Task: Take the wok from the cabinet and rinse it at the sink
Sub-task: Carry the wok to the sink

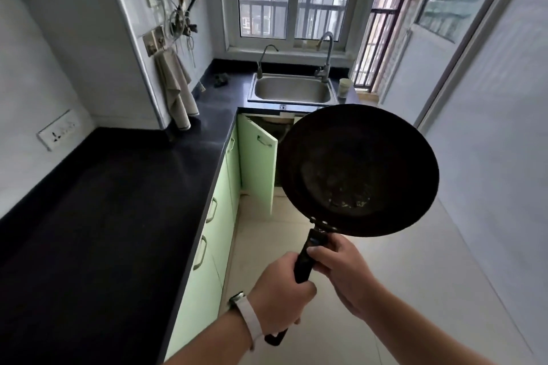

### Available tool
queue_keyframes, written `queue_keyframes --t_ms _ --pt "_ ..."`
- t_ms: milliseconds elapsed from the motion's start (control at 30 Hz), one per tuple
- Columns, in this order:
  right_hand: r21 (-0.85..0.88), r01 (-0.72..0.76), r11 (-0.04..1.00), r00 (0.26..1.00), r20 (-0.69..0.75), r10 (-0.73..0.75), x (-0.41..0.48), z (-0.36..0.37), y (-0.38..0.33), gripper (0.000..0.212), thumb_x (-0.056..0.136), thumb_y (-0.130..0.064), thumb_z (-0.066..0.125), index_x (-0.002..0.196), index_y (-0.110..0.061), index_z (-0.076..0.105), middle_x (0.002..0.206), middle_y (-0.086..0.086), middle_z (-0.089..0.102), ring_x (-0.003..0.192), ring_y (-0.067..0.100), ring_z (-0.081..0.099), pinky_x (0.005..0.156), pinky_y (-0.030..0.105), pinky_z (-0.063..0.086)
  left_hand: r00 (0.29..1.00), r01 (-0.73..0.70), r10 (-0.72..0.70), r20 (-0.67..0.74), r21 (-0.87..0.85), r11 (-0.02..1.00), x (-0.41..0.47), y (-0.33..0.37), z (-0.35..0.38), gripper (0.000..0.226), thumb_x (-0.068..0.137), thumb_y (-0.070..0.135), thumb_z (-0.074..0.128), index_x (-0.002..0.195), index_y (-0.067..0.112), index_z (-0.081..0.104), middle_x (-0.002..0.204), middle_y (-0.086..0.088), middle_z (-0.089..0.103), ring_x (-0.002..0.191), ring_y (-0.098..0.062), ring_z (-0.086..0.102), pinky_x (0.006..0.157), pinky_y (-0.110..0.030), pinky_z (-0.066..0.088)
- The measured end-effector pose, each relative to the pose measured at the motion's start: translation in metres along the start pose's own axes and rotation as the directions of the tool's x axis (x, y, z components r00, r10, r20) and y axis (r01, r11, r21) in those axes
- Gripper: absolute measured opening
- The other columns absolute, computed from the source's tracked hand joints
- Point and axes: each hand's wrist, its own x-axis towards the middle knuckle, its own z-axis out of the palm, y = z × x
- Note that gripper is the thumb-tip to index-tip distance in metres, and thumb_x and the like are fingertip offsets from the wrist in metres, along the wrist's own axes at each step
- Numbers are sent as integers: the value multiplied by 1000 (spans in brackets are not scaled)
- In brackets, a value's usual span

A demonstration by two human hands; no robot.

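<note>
here the wok [358, 169] is held up in the air in front of the sink [292, 89], with the left hand [281, 293] and right hand [341, 267] both clenched around its handle [305, 261], below the sink's open cabinet door [256, 163].

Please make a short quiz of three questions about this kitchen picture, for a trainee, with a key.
1. True or false: the round black wok already sits inside the steel sink.
2. Which hand grips the long black handle nearer the wok? A. left hand B. right hand
3. Fill in: the light green cabinet door below the sink stands ____.

Key: 1 false, the wok is held in the air short of the sink; 2 B; 3 open.
</note>
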Motion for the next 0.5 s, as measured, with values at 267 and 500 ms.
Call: queue_keyframes --t_ms 267,500 --pt "-11 1 1000 1000 17 -1 112 -14 -28 40 66 -18 69 101 -1 62 88 12 65 85 25 62 80 42 52 998 43 -40 38 -87 995 111 25 -25 25 77 7 52 102 7 58 64 -6 50 36 -13 47 38 -23 42" --pt "78 -19 997 998 62 14 248 -34 -50 38 65 -16 67 99 0 61 85 10 61 81 22 58 76 38 48 995 98 -99 -14 -29 995 240 54 -43 30 70 15 51 99 8 57 67 -7 50 36 -16 49 41 -26 43"
